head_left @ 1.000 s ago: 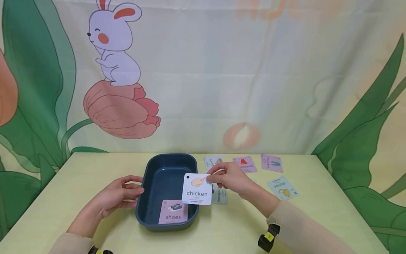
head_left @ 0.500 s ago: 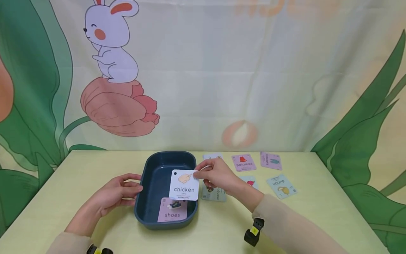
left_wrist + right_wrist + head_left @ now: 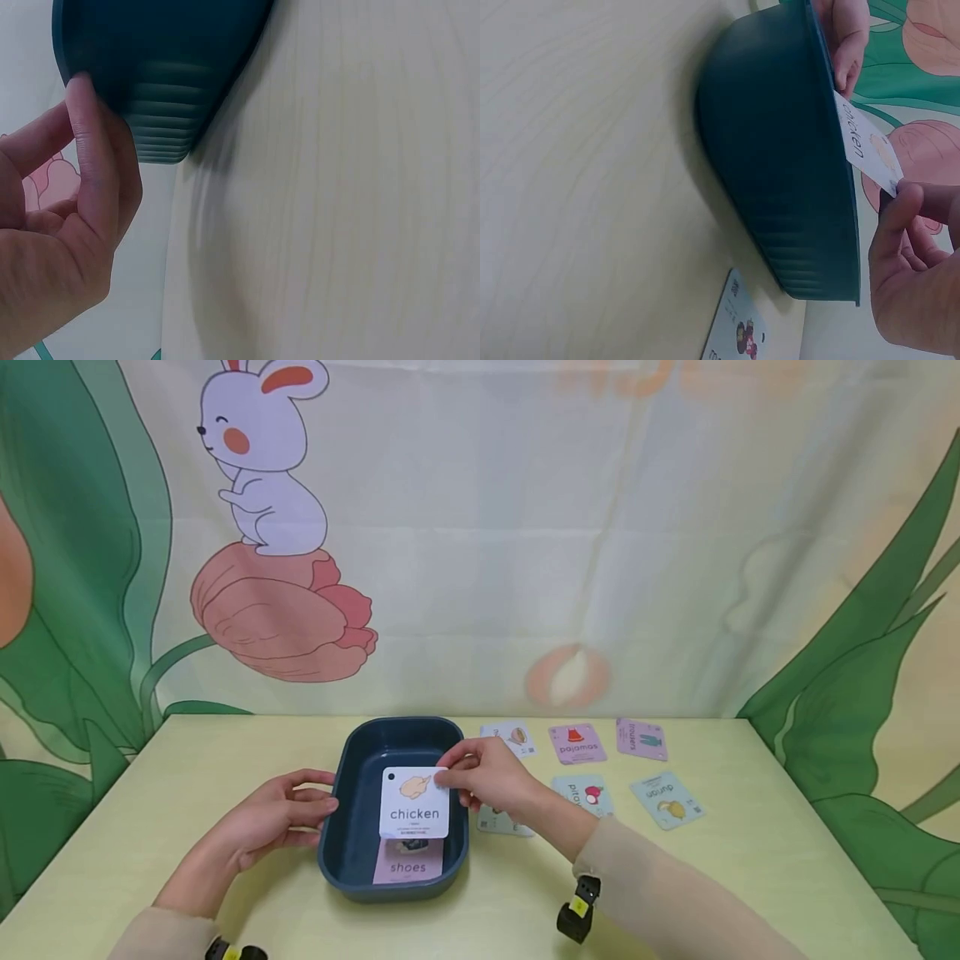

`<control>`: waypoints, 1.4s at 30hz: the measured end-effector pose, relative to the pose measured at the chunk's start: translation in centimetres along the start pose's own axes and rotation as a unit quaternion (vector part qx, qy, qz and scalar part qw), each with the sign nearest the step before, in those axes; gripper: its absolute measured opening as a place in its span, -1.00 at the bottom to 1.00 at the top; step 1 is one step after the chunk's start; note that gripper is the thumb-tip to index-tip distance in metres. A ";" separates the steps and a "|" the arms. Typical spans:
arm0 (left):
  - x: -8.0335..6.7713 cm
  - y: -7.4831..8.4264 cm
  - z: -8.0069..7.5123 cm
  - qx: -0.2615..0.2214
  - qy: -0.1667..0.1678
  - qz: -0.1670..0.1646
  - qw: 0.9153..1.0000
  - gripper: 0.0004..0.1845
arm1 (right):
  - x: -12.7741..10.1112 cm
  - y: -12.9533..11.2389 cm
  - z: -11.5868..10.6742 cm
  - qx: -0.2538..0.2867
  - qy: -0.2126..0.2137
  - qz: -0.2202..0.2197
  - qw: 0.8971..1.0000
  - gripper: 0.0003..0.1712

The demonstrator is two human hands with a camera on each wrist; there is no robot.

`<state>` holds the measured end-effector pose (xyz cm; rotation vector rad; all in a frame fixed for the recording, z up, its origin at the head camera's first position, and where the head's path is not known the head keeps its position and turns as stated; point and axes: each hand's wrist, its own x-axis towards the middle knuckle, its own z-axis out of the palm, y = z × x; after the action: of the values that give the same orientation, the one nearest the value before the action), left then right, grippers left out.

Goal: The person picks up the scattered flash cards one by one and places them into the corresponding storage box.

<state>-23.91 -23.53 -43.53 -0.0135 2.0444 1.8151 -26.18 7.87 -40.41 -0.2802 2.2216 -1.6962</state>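
In the head view, my right hand (image 3: 487,777) pinches a white chicken card (image 3: 414,814) by its upper right corner. The card is held over the dark blue tray (image 3: 341,860) and overlaps a pink shoes card (image 3: 407,867) lying inside. From the right wrist view, the chicken card (image 3: 866,139) shows tilted just past the tray's rim, thumb and finger at its corner. My left hand (image 3: 281,814) rests its fingertips against the tray's left side. Close up in the left wrist view, those loosely extended fingers (image 3: 94,150) touch the outer wall near the rim.
Right of the tray lie several cards on the pale table (image 3: 225,752): pajamas (image 3: 577,743), trousers (image 3: 641,740), durian (image 3: 667,800), a pale blue card with a red fruit (image 3: 583,793), and two more partly behind my right hand. A printed curtain (image 3: 480,527) hangs behind.
My right hand has carried the chicken card left and slightly down, from the tray's right rim to over its middle. The left hand has stayed at the tray's side.
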 end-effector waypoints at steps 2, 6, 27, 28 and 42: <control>0.0 0.0 0.1 0.002 0.000 -0.001 1.000 -0.34 | 0.0 0.1 0.1 -0.004 -0.001 0.000 1.000 -0.82; 0.0 0.1 0.0 0.006 0.005 -0.002 1.000 -0.35 | 0.1 0.0 0.6 -0.009 -0.007 -0.002 1.000 -0.84; 0.2 0.0 -0.1 -0.010 -0.013 0.010 1.000 -0.39 | -0.3 -0.1 2.8 -0.139 0.011 -0.023 0.990 -0.83; 0.2 0.0 -0.1 -0.010 -0.017 0.014 1.000 -0.39 | -0.3 -0.1 2.8 -0.144 0.011 -0.026 0.989 -0.83; 0.0 0.2 0.0 -0.013 -0.018 0.017 1.000 -0.40 | -0.5 0.3 3.0 -0.181 0.014 -0.059 0.982 -0.82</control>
<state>-23.98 -23.48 -43.38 0.0478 2.0078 1.8494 -24.61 5.41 -41.33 -0.4848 2.5746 -1.3446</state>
